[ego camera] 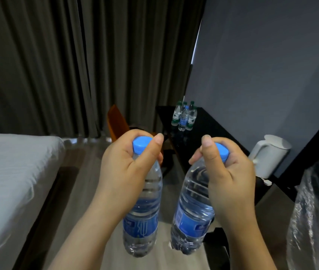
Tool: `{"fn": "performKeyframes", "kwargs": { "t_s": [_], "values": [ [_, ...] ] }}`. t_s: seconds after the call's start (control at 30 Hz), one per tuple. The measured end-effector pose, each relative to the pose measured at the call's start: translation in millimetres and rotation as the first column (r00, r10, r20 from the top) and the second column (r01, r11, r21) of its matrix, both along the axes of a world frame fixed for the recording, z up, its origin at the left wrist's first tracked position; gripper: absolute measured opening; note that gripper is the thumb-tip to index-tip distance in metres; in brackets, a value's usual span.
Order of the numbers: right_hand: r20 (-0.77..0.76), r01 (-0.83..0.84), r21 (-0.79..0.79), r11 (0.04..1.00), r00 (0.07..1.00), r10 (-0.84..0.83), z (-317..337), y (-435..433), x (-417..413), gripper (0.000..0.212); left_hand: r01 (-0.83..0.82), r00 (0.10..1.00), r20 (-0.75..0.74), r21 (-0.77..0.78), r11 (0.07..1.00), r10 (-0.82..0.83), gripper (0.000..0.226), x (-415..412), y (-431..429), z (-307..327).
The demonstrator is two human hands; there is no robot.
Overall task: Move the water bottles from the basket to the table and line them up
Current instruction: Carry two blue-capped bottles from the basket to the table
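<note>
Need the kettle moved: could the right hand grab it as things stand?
Probably not yet. The right hand grips a bottle by its neck, so its fingers are taken; nothing stands between it and the kettle, though.

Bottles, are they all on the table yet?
Not yet. Done: a few bottles stand bunched on the table, not clearly lined up. In hand: the left hand grips the left bottle near its cap, the right hand the right bottle. Left: set these two down and straighten the row. The basket isn't in view, so more may remain.
</note>
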State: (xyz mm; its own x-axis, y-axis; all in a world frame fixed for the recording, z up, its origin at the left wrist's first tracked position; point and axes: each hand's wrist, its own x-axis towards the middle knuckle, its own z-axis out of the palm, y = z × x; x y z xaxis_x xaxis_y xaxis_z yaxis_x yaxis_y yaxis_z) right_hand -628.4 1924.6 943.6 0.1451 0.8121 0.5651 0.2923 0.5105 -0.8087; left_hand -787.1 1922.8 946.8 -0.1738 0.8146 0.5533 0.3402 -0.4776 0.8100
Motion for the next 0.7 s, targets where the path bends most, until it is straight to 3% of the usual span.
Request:
{"fn": "performKeyframes", "kwargs": {
  "t_s": [0.7],
  "values": [
    [-0.037,0.039,-0.001,0.999,0.999,-0.039,-16.5,321.8,10.3,0.032,0.038,0.999,0.001,-0.083,0.996,-0.038,0.034,7.0,321.1,-15.2]
  ]
}}
